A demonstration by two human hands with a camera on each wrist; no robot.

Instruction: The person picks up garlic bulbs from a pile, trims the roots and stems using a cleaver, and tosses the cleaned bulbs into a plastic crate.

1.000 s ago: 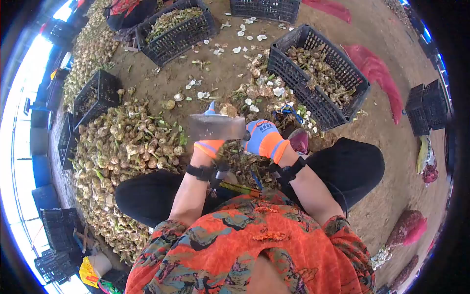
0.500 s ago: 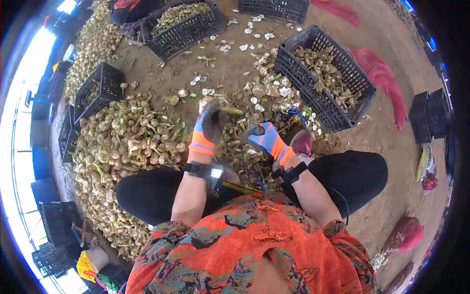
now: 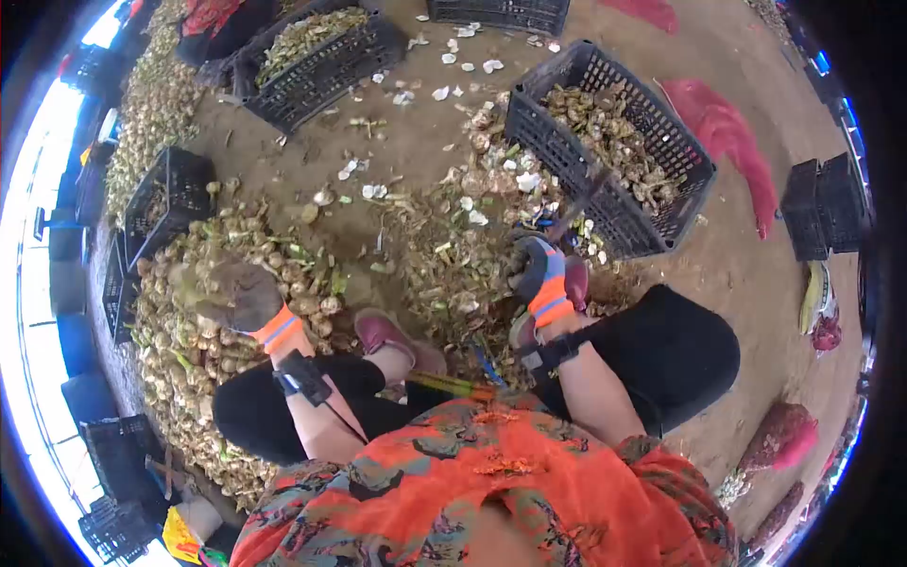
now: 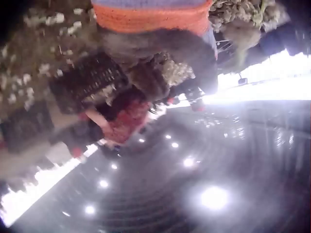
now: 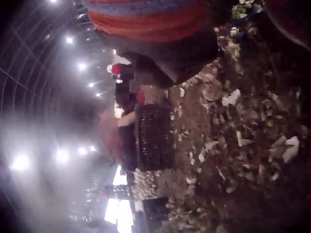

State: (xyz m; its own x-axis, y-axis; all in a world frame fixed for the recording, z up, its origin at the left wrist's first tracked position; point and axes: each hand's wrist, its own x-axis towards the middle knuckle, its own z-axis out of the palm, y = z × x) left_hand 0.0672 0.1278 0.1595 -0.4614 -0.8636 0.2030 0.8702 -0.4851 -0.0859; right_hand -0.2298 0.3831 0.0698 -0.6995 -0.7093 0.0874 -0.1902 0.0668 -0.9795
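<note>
My gloved left hand [image 3: 248,298] is over the garlic pile [image 3: 236,364] at the left, blurred, with its fingers stretched out. A blurred greenish-brown garlic bulb [image 3: 193,282] shows just beyond the fingertips. In the left wrist view, the bulb [image 4: 240,39] with a green stem appears beside the dark glove palm, apart from the fingers. My right hand [image 3: 540,274], in a blue and orange glove with a dark palm, grips a cleaver [image 3: 579,204]. Its blade, seen nearly edge-on and blurred, points toward the crate. The handle is hidden in the fist.
A black crate [image 3: 652,222] of garlic bulbs stands ahead on the right. Another crate [image 3: 326,71] of trimmings is at far left, near a seated person [image 4: 127,121]. Peelings and cut stems [image 3: 453,255] litter the ground between my feet. Red netting [image 3: 723,132] lies beyond.
My left hand has swung left from in front of my body to over the pile. The cleaver, earlier broadside across the left hand, has moved right and forward with my right hand.
</note>
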